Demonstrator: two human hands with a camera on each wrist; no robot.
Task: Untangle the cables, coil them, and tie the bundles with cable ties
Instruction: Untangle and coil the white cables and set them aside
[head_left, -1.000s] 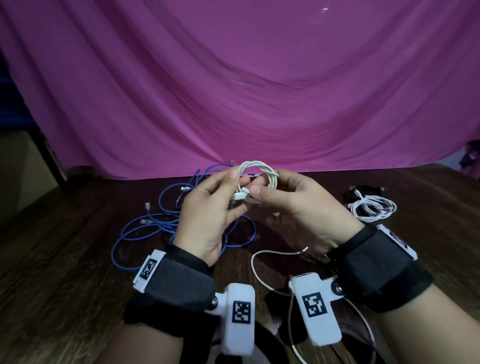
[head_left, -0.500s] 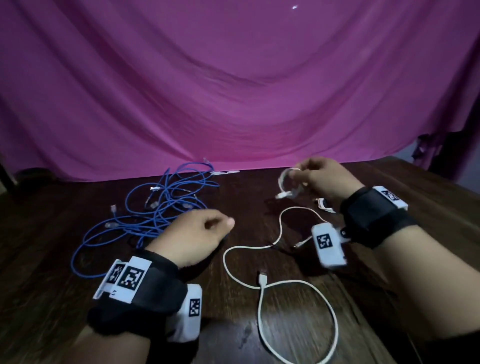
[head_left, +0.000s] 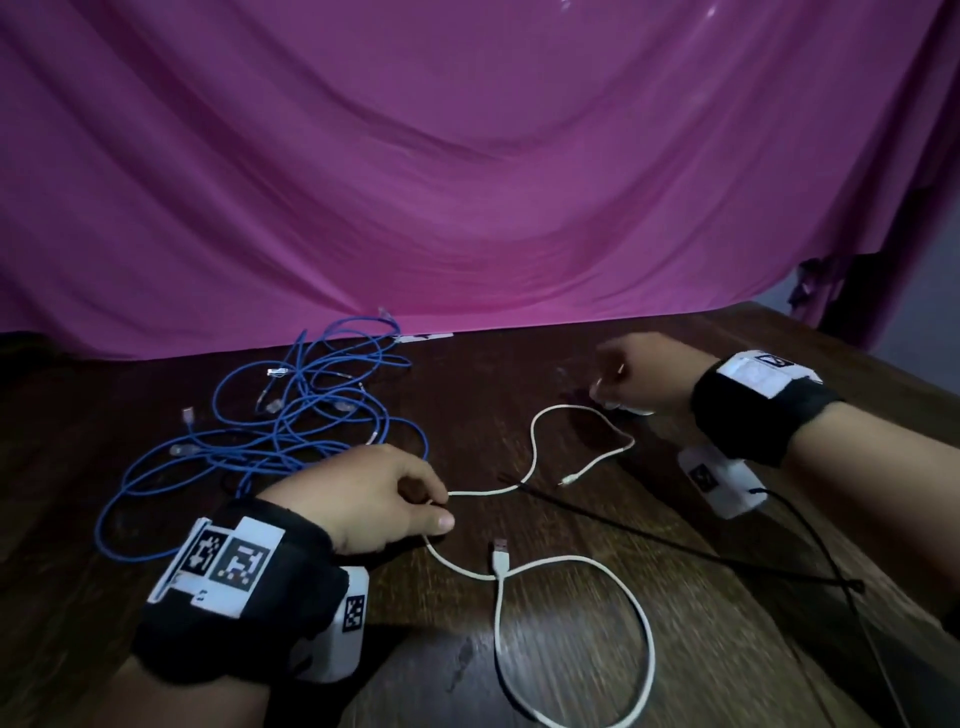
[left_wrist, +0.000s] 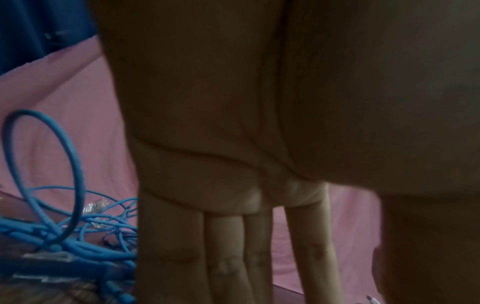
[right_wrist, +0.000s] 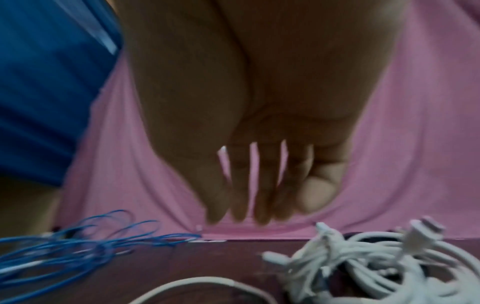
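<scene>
White USB cable (head_left: 540, 457) lies loose on the dark wooden counter (head_left: 519, 364), and the left hand (head_left: 374, 499) has its grip at the cable's middle stretch; whether the fingertips actually pinch it cannot be told. From that grip one run snakes away toward the right hand (head_left: 641, 376), ending in a small plug; the other loops toward the person, the USB plug (head_left: 500, 548) lying just right of the grip. The right hand's fingers hang loosely over a tied white cable bundle (right_wrist: 369, 265), grip apart, not clamped. Blue network cables (head_left: 291, 415) lie tangled just beyond the left grip.
</scene>
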